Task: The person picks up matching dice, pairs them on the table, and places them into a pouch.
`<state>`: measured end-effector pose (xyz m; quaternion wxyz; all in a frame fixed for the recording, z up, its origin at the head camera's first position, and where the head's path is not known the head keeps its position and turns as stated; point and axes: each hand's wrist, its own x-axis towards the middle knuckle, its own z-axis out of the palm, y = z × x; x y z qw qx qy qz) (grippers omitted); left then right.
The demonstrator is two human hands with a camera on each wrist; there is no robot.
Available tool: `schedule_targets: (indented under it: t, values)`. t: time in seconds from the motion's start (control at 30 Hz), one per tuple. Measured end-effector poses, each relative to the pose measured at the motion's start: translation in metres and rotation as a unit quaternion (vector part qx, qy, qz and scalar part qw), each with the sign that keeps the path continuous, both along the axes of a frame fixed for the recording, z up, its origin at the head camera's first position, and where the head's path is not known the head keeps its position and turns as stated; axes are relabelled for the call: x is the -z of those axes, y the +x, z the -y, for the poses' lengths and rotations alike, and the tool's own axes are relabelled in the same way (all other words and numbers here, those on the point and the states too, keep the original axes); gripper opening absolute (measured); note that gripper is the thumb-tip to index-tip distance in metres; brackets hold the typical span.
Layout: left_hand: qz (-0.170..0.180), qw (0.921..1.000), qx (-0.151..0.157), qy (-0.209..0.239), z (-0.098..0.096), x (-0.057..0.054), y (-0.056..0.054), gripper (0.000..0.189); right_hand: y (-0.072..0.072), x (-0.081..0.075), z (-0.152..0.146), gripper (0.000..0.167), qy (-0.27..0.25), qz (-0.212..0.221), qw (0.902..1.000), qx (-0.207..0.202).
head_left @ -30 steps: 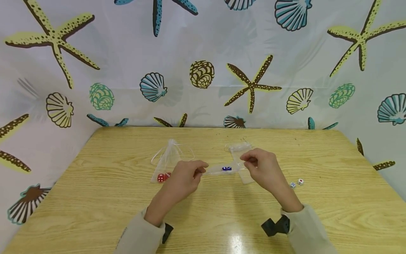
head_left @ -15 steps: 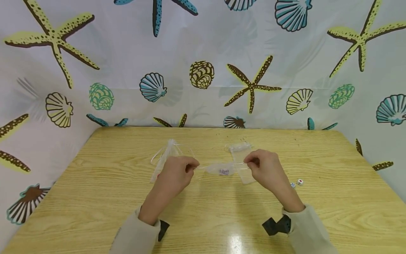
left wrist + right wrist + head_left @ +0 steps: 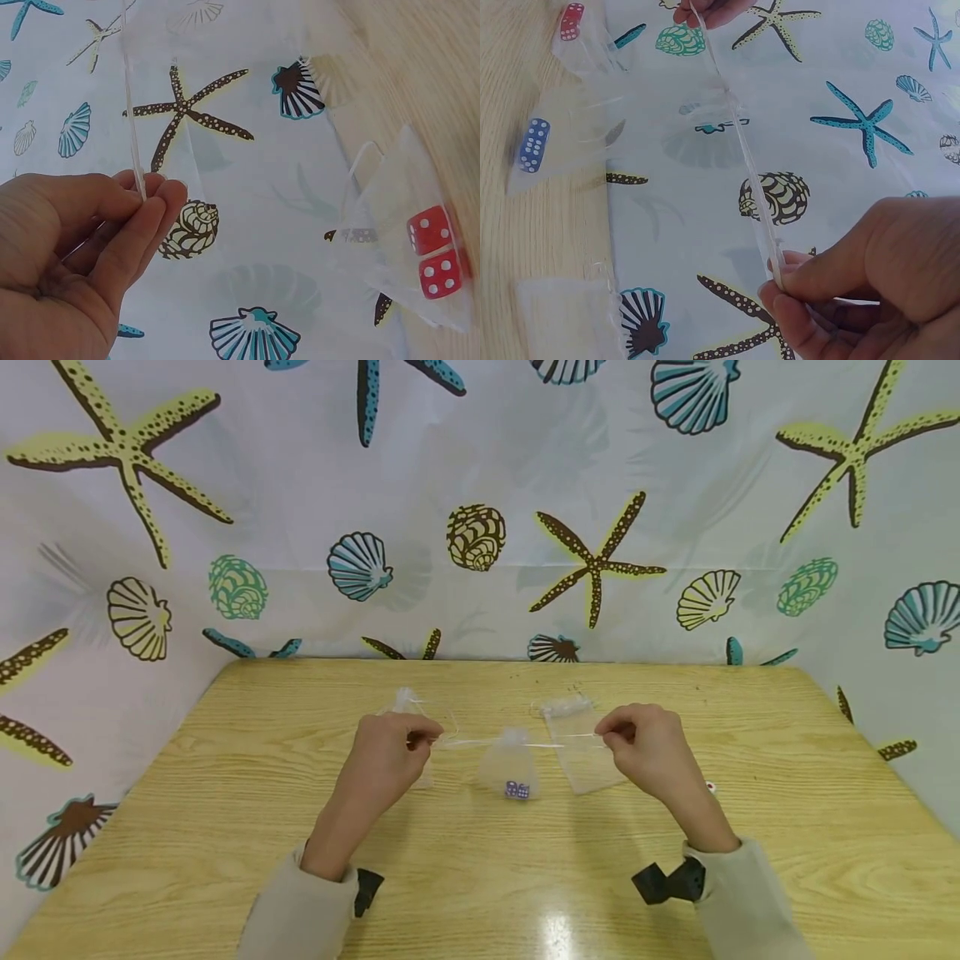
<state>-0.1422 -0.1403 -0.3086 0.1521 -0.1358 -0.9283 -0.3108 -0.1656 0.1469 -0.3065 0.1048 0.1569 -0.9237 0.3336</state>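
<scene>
A sheer white drawstring bag (image 3: pixel 491 766) hangs between my hands, its neck gathered and two blue-purple dice (image 3: pixel 517 790) at its bottom. My left hand (image 3: pixel 392 750) pinches the ribbon (image 3: pixel 133 120) on one side between thumb and fingertips. On the other side, my right hand (image 3: pixel 649 750) pinches the opposite ribbon end (image 3: pixel 754 184). Both ribbons stretch nearly level and taut out from the bag's neck. In the right wrist view the blue dice (image 3: pixel 535 145) show through the mesh.
Behind my left hand lies another sheer bag (image 3: pixel 386 191) holding red dice (image 3: pixel 439 274). A flat sheer bag (image 3: pixel 588 764) rests on the wooden table (image 3: pixel 480 877) near my right hand. A white die (image 3: pixel 711 787) shows beside the right wrist. A patterned curtain (image 3: pixel 420 468) stands behind the table.
My hands have moved apart, left hand leftward and right hand slightly rightward, drawing the ribbons out. The bag went from lying stretched sideways to hanging upright with its neck gathered.
</scene>
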Motion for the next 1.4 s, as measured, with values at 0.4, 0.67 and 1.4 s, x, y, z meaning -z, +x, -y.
schedule_targets:
  t: [0.4,0.67,1.4]
  values:
    - [0.008,0.9999,-0.005,0.014,0.003,-0.004,0.0,0.021,-0.001,-0.006,-0.003,0.013,-0.011,0.024,0.9995,-0.014]
    - [0.004,1.0,0.002,0.001,0.006,-0.005,-0.009,0.023,-0.014,-0.006,-0.002,0.014,-0.009,0.022,0.9993,-0.029]
    - [0.119,0.9913,-0.004,-0.056,0.005,0.042,-0.088,0.031,-0.074,0.05,0.027,0.01,0.035,0.049,0.9975,-0.037]
